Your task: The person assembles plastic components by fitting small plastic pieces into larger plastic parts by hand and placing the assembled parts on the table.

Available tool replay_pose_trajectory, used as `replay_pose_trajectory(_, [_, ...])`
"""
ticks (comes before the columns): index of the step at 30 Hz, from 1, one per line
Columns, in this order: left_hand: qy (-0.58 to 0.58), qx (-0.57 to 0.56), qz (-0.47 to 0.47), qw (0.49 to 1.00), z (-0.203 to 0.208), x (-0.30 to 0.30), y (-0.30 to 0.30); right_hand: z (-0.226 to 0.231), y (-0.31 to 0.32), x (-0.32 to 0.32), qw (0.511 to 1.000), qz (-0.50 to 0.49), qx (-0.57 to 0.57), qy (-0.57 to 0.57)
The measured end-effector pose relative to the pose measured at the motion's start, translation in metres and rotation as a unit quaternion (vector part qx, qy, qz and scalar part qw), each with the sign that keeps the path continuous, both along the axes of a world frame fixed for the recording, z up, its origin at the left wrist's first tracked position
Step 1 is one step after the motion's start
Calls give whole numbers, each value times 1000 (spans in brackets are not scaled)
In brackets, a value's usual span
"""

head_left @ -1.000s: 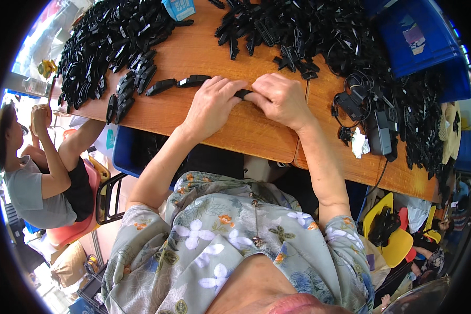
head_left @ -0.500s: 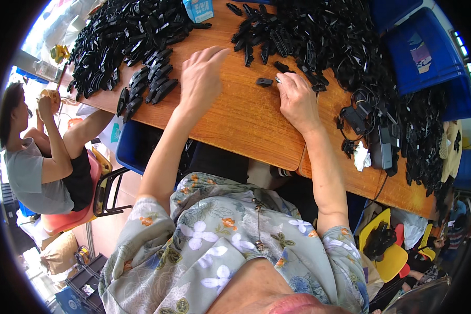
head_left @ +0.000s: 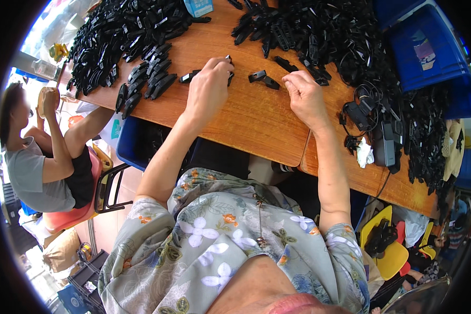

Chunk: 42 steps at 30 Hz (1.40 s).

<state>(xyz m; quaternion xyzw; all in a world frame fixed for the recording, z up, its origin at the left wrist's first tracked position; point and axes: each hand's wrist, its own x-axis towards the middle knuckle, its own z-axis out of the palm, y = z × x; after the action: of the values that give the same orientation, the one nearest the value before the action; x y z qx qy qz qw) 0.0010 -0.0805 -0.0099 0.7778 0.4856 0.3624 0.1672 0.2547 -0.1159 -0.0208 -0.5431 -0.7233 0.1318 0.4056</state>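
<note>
Above the wooden table (head_left: 256,125), my left hand (head_left: 208,91) is closed, its fingertips gripping a small black plastic part (head_left: 230,78) that juts out past them. Another black elongated piece (head_left: 187,77) shows at that hand's left side, partly hidden. My right hand (head_left: 305,99) has its fingers pinched together; anything between them is too small to make out. Just left of its fingertips lie two short black plastic pieces (head_left: 265,80), end to end on the wood. A longer black part (head_left: 286,64) rests beyond that hand.
Black plastic parts form a big heap (head_left: 125,31) at far left, with neat rows (head_left: 146,78) nearer. A second heap (head_left: 340,31) fills the far right. Cables with a black adapter (head_left: 387,144), white tissue (head_left: 365,153) and blue crates (head_left: 424,57) stand right. Another person (head_left: 42,157) sits left.
My left hand has come slightly down and its fingers have closed around a black part. My right hand has shifted a little right, and two pieces now lie where one lay.
</note>
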Motion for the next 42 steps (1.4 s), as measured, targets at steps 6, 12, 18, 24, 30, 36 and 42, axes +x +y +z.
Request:
replay_pose_trajectory(6, [105, 13, 61, 993, -4, -21, -36, 8, -8, -18, 992, 16, -2, -122])
replay_pose_trajectory(12, [211, 210, -100, 949, 19, -24, -17, 5, -10, -21, 994, 73, 19, -74])
replay_pose_trajectory(18, [68, 46, -185, 979, 1, -19, -20, 15, -18, -31, 987, 156, -29, -13])
replay_pose_trajectory(24, [14, 12, -154, 988, -6, -21, -23, 21, -19, -21, 985, 168, -20, -18])
replay_pose_trajectory(30, [4, 8, -160, 987, -9, -21, -20, 18, -18, -23, 980, 177, 10, -95])
replay_pose_trajectory(36, [-10, 19, -172, 985, -10, -17, -17, 18, -15, -32, 972, 162, 86, -150])
replay_pose_trajectory(42, [-2, 20, -174, 984, -8, -14, -22, 7, -15, -43, 972, 135, 100, -163])
